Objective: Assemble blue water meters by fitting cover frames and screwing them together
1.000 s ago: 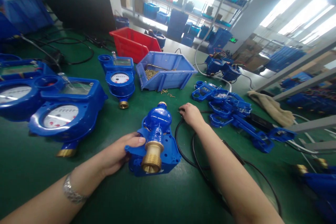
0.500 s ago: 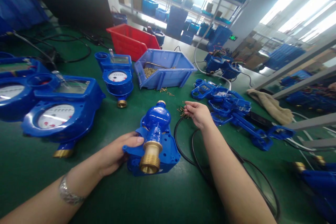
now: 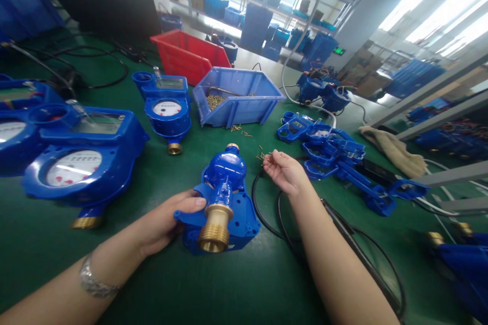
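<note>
A blue water meter [image 3: 224, 175] lies face down on the green table, its underside up and a threaded brass end [image 3: 214, 236] towards me. My left hand [image 3: 171, 223] is closed round its left side, the thumb on top of the blue housing. To the right of the meter, my right hand [image 3: 284, 170] has its fingers curled together over a small scatter of brass screws [image 3: 260, 155]. Brass shows at its fingertips; how many screws it holds is hidden. More loose screws [image 3: 238, 129] lie in front of the light blue bin [image 3: 244, 114], which holds a heap of them.
Finished-looking water meters [image 3: 168, 109] stand at the left, one large one [image 3: 82, 157] nearest. Blue plastic frames [image 3: 328, 147] are piled at the right. A black cable [image 3: 255, 203] loops under my right forearm. Behind the blue bin is a red bin [image 3: 186, 56]; a beige cloth [image 3: 392, 150] lies right.
My right hand has turned palm-inward and closed its fingers lower over the scattered screws. My left hand still holds the water meter, and the view has shifted slightly.
</note>
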Tool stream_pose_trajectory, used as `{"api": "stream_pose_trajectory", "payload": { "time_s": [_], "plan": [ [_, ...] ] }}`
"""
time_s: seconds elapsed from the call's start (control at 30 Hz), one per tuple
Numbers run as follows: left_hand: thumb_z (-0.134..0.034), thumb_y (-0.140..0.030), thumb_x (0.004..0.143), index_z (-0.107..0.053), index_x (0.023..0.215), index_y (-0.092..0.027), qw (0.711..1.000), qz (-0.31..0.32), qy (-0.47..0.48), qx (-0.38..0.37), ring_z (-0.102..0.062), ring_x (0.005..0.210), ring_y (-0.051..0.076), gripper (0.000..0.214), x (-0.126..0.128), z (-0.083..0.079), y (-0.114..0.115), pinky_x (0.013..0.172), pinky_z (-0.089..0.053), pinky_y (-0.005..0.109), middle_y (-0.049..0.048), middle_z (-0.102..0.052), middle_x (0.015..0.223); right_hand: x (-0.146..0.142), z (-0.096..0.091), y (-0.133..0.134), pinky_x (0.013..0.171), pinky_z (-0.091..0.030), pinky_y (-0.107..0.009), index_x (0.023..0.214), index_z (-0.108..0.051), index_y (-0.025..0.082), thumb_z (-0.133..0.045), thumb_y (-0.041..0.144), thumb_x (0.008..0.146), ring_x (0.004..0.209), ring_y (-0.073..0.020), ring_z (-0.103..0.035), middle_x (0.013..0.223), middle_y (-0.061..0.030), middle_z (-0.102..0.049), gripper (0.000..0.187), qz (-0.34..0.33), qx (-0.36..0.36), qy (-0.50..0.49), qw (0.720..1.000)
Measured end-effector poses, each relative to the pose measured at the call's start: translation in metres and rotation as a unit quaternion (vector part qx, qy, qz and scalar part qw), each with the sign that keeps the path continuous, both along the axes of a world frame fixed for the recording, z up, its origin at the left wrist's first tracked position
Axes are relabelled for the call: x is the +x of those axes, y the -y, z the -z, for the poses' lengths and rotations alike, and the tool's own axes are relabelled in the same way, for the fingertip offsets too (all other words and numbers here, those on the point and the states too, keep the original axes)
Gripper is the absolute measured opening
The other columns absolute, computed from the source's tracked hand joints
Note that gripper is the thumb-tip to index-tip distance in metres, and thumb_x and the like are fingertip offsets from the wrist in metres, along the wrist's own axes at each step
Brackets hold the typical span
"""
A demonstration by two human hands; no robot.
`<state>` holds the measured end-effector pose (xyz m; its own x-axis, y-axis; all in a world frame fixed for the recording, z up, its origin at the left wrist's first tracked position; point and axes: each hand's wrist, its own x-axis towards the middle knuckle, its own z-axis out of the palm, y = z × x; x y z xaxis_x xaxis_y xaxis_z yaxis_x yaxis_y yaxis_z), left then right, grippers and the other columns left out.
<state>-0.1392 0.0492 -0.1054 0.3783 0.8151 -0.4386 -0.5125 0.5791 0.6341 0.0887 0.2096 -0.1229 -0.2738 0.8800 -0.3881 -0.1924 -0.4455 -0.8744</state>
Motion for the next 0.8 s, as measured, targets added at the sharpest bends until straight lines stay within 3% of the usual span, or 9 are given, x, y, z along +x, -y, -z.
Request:
{"api": "stream_pose_trajectory", "payload": {
  "time_s": [0.13, 0.23, 0.37, 0.57, 0.8],
  "plan": [
    [-0.071, -0.035, 0.069, -0.067, 0.095, -0.015, 1.0, -0.002, 0.005, -0.007, -0.067, 0.078, 0.021, 0.034, 0.0, -0.001, 0.0, 0.083, -0.05, 0.033, 0.0075, -0.074, 0.089, -0.01, -0.011, 0.03, 0.045, -0.042, -0.017, 0.067, -0.047, 0.017, -0.076, 0.034, 0.067, 0.047, -0.0061, -0.05, 0.055, 0.0057, -0.053, 0.033, -0.043, -0.027, -0.018, 0.999],
    [-0.074, -0.035, 0.067, -0.068, 0.086, -0.016, 1.0, -0.008, 0.015, -0.014, -0.067, 0.073, 0.018, 0.028, 0.0, -0.002, 0.0, 0.078, -0.051, 0.03, 0.0039, -0.074, 0.081, -0.019, -0.017, 0.053, 0.036, -0.028, -0.014, 0.065, -0.042, 0.018, -0.078, 0.04, 0.06, 0.039, -0.0039, -0.04, 0.049, 0.0083, -0.047, 0.042, -0.084, -0.045, -0.023, 0.995],
    [-0.075, -0.037, 0.065, -0.065, 0.103, -0.013, 1.0, -0.007, 0.003, -0.009, -0.068, 0.079, 0.022, 0.045, 0.001, -0.002, -0.001, 0.08, -0.05, 0.032, 0.0066, -0.074, 0.086, -0.025, -0.024, 0.072, 0.033, -0.012, -0.014, 0.064, -0.042, 0.019, -0.076, 0.041, 0.06, 0.034, -0.0018, -0.027, 0.043, 0.0106, -0.04, 0.041, -0.134, -0.048, -0.007, 0.99],
    [-0.069, -0.035, 0.07, -0.061, 0.112, -0.011, 1.0, 0.006, -0.002, 0.002, -0.068, 0.085, 0.025, 0.048, 0.0, -0.001, -0.001, 0.083, -0.049, 0.035, 0.0106, -0.073, 0.096, -0.027, -0.036, 0.075, 0.034, -0.011, -0.015, 0.059, -0.048, 0.016, -0.081, 0.033, 0.055, 0.034, -0.0015, -0.028, 0.04, 0.0094, -0.043, 0.037, -0.16, -0.024, 0.06, 0.985],
    [-0.072, -0.034, 0.069, -0.067, 0.095, -0.014, 1.0, 0.001, 0.02, 0.001, -0.067, 0.079, 0.02, 0.033, 0.0, 0.0, -0.002, 0.079, -0.05, 0.03, 0.0065, -0.074, 0.087, -0.03, -0.038, 0.069, 0.033, -0.012, -0.014, 0.057, -0.049, 0.015, -0.083, 0.022, 0.053, 0.032, -0.0011, -0.03, 0.039, 0.0098, -0.044, 0.034, -0.174, -0.028, 0.091, 0.98]
  ]
}}
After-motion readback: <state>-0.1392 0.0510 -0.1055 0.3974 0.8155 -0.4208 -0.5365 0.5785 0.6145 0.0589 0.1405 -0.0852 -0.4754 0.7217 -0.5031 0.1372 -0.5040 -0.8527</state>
